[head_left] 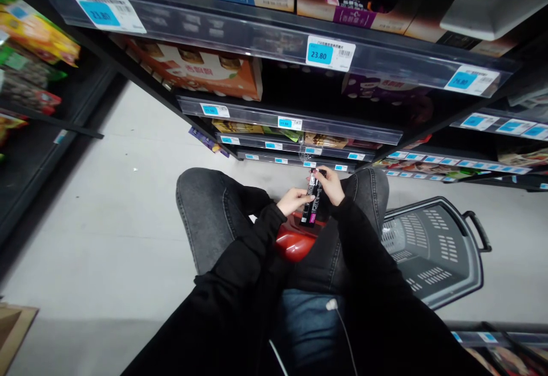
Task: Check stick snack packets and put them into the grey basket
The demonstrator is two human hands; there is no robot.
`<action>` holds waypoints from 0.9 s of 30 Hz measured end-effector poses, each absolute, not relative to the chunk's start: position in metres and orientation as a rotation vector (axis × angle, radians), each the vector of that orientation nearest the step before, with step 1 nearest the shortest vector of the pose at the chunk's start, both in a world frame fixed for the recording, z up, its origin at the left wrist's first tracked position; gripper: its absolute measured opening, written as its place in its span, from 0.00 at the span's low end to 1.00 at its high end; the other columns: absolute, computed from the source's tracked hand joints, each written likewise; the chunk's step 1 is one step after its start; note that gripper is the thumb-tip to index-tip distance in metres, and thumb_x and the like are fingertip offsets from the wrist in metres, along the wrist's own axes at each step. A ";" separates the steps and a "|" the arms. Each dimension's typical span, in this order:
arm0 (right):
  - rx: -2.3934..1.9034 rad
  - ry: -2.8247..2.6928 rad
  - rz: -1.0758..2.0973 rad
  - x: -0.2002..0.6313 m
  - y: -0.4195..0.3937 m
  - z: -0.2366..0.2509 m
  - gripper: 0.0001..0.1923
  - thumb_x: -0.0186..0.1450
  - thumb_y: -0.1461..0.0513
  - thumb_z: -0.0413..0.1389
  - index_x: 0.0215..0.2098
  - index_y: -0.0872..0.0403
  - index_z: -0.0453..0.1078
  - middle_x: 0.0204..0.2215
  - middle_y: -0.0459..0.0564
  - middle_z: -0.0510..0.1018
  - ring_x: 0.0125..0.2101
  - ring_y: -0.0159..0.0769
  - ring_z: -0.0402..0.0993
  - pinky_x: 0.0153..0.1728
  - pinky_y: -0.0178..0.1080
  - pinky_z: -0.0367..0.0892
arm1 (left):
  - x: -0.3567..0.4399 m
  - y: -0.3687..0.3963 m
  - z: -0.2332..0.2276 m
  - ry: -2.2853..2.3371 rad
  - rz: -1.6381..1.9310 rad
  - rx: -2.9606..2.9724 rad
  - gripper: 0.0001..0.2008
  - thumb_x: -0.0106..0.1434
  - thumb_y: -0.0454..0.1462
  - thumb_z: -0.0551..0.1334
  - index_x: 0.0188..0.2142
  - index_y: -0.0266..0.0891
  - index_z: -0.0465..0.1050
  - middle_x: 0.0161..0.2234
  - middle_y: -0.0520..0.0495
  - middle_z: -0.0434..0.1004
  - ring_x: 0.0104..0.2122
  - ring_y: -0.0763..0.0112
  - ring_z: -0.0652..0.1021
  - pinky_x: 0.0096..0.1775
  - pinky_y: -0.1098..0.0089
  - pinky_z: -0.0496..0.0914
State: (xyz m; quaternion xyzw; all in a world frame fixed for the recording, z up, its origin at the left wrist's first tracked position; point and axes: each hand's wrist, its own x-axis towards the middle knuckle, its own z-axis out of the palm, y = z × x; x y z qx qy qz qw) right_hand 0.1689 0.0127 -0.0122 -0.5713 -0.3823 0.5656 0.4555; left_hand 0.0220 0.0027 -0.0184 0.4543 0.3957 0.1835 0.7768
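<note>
I sit low in a shop aisle with my knees in grey jeans spread apart. Both hands hold a slim black packet (311,202) with white and pink print, upright between my knees. My left hand (294,199) grips its lower left side. My right hand (330,185) pinches its upper end. Under the packet a red shiny object (295,243) lies between my legs; I cannot tell what it is.
A grey plastic shopping basket (432,250) with a black handle stands on the floor at my right knee. Dark shelves (291,119) with blue price tags and boxed goods rise in front. Snack bags (29,39) hang at the left. Pale floor (107,216) lies to the left.
</note>
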 end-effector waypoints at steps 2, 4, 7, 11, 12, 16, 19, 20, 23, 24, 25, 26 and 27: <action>-1.416 -1.025 1.351 0.169 0.013 -0.016 0.16 0.52 0.52 0.58 0.33 0.52 0.64 0.26 0.45 0.73 0.30 0.36 0.73 0.33 0.40 0.69 | 0.022 0.004 -0.018 0.865 0.463 0.962 0.16 0.48 0.45 0.65 0.29 0.32 0.70 0.20 0.52 0.72 0.21 0.74 0.73 0.26 0.73 0.67; -1.455 -1.119 1.287 0.168 0.012 -0.020 0.17 0.51 0.54 0.58 0.36 0.52 0.64 0.29 0.45 0.73 0.32 0.35 0.72 0.36 0.40 0.68 | 0.022 0.004 -0.018 0.882 0.522 0.883 0.19 0.47 0.43 0.66 0.35 0.35 0.68 0.21 0.52 0.73 0.21 0.73 0.74 0.26 0.73 0.68; -1.476 -1.215 1.272 0.167 0.010 -0.023 0.22 0.51 0.56 0.59 0.43 0.52 0.62 0.34 0.46 0.72 0.33 0.33 0.70 0.37 0.39 0.68 | 0.021 0.005 -0.020 0.925 0.595 0.763 0.20 0.44 0.41 0.67 0.35 0.36 0.65 0.24 0.52 0.75 0.22 0.71 0.75 0.25 0.72 0.70; -1.400 -1.246 1.425 0.165 0.007 -0.024 0.25 0.50 0.59 0.60 0.46 0.52 0.62 0.37 0.48 0.72 0.31 0.30 0.71 0.38 0.38 0.68 | 0.019 0.009 -0.023 0.994 0.758 0.639 0.19 0.43 0.39 0.68 0.31 0.37 0.62 0.24 0.52 0.75 0.23 0.70 0.76 0.26 0.70 0.72; -1.375 -1.246 1.475 0.164 0.006 -0.024 0.24 0.50 0.59 0.60 0.45 0.52 0.63 0.36 0.48 0.72 0.31 0.30 0.72 0.38 0.38 0.68 | 0.018 0.011 -0.023 1.005 0.803 0.609 0.20 0.42 0.39 0.69 0.32 0.37 0.62 0.25 0.52 0.75 0.23 0.71 0.76 0.26 0.69 0.72; -1.355 -1.250 1.569 0.163 0.006 -0.026 0.20 0.49 0.61 0.60 0.41 0.54 0.66 0.33 0.48 0.75 0.32 0.32 0.73 0.38 0.38 0.69 | 0.016 0.014 -0.022 1.014 0.897 0.544 0.20 0.42 0.38 0.69 0.33 0.37 0.62 0.25 0.53 0.75 0.23 0.71 0.76 0.30 0.66 0.73; -1.350 -1.245 1.559 0.162 0.006 -0.026 0.21 0.48 0.64 0.59 0.42 0.54 0.67 0.34 0.49 0.76 0.34 0.33 0.74 0.39 0.39 0.70 | 0.016 0.014 -0.022 1.032 0.948 0.518 0.21 0.42 0.38 0.69 0.33 0.38 0.61 0.25 0.53 0.75 0.24 0.71 0.77 0.32 0.65 0.74; -1.344 -1.238 1.558 0.162 0.006 -0.026 0.22 0.48 0.64 0.59 0.42 0.54 0.67 0.35 0.49 0.76 0.34 0.33 0.74 0.39 0.39 0.70 | 0.016 0.014 -0.022 1.037 0.970 0.502 0.22 0.42 0.39 0.69 0.33 0.38 0.61 0.25 0.53 0.75 0.24 0.71 0.77 0.32 0.65 0.74; -1.329 -1.199 1.584 0.161 0.005 -0.025 0.21 0.48 0.65 0.59 0.42 0.54 0.68 0.36 0.49 0.76 0.32 0.34 0.75 0.35 0.39 0.71 | 0.014 0.017 -0.023 1.046 1.039 0.449 0.22 0.42 0.39 0.69 0.33 0.38 0.60 0.24 0.53 0.74 0.24 0.70 0.77 0.32 0.63 0.74; -1.322 -1.186 1.601 0.161 0.005 -0.025 0.20 0.49 0.64 0.58 0.42 0.54 0.68 0.36 0.49 0.76 0.30 0.34 0.76 0.34 0.39 0.72 | 0.013 0.018 -0.023 1.052 1.060 0.431 0.21 0.42 0.38 0.69 0.32 0.38 0.60 0.24 0.54 0.74 0.25 0.69 0.77 0.32 0.63 0.74; -1.316 -1.178 1.616 0.162 0.005 -0.025 0.19 0.50 0.64 0.57 0.42 0.54 0.68 0.35 0.49 0.77 0.29 0.35 0.76 0.32 0.39 0.72 | 0.012 0.019 -0.023 1.057 1.078 0.413 0.21 0.42 0.38 0.69 0.31 0.38 0.60 0.23 0.54 0.73 0.25 0.69 0.78 0.33 0.62 0.74; -1.313 -1.176 1.622 0.162 0.004 -0.025 0.18 0.51 0.64 0.57 0.41 0.54 0.68 0.34 0.49 0.77 0.28 0.35 0.76 0.32 0.40 0.72 | 0.011 0.020 -0.022 1.064 1.095 0.393 0.20 0.43 0.38 0.69 0.31 0.38 0.60 0.23 0.54 0.73 0.26 0.69 0.78 0.33 0.62 0.74; -1.315 -1.178 1.618 0.162 0.004 -0.025 0.17 0.51 0.64 0.57 0.41 0.54 0.68 0.33 0.49 0.77 0.28 0.36 0.76 0.32 0.40 0.72 | 0.010 0.021 -0.022 1.069 1.107 0.371 0.19 0.44 0.37 0.69 0.30 0.38 0.59 0.22 0.54 0.72 0.26 0.68 0.78 0.34 0.62 0.74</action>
